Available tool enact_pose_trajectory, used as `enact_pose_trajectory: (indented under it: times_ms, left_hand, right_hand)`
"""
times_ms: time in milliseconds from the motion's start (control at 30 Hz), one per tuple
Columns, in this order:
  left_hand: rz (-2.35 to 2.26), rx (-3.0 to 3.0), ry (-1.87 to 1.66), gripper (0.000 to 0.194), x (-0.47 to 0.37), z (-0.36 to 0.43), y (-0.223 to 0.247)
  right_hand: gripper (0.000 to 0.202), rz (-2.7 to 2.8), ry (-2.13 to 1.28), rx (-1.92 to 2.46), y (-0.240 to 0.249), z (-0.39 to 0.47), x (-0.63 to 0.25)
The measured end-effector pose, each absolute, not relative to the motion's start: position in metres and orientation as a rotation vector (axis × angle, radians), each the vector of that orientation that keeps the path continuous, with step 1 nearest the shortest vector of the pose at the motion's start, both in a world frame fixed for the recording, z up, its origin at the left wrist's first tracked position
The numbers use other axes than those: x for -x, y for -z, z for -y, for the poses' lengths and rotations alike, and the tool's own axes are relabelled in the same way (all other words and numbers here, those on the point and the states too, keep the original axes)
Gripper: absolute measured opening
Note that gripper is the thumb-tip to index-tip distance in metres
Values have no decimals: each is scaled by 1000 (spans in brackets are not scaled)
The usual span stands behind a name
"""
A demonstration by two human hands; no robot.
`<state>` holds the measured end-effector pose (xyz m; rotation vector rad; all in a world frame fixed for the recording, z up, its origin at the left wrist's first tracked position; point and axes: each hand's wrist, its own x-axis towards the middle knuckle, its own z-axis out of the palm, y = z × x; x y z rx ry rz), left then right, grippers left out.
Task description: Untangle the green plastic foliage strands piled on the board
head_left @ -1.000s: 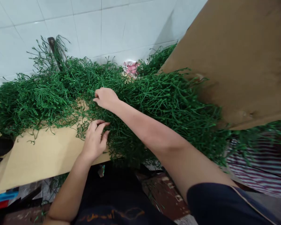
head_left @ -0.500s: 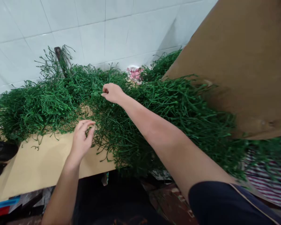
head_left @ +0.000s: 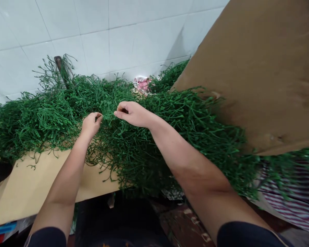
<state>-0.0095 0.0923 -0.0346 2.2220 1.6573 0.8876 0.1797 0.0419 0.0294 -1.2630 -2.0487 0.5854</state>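
Long green artificial plant sprigs [head_left: 51,113], thin-stemmed with small forked tips, lie in a thick heap across a cardboard sheet [head_left: 43,171]. Over the middle of the heap, my left hand [head_left: 91,124] is closed in a pinch, thumb against fingertips. My right hand [head_left: 134,114] faces it a short way to the right, also pinched. Between the two sets of fingertips shows a lighter green sprig [head_left: 108,109], blurred against the heap. Both hands appear to grip its thin ends, though the exact contact is too fine to make out.
A large brown cardboard panel [head_left: 260,75] leans over the heap at the right. White wall tiles [head_left: 92,51] stand behind. A dark upright bar [head_left: 59,65] rises at the back left, and a pink-and-white item [head_left: 142,84] sits by the wall. Striped fabric [head_left: 293,195] lies at lower right.
My left hand has moved up and forward, and its spread fingers have closed into a pinch. My right hand has come slightly nearer to me and right. The view has shifted slightly.
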Motion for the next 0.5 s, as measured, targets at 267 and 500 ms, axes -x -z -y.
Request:
enact_pose_trajectory:
  times_ms: [267,500]
  left_hand:
    - [-1684,-2437,-1386,15,30,-91,-18]
    - [-1595,-2383,-1511,11,29,-88,-50]
  right_hand:
    - [23,2097,-581,1235,-22,-35,-193]
    - [30,1921,-99,1258,-42,-29,-172]
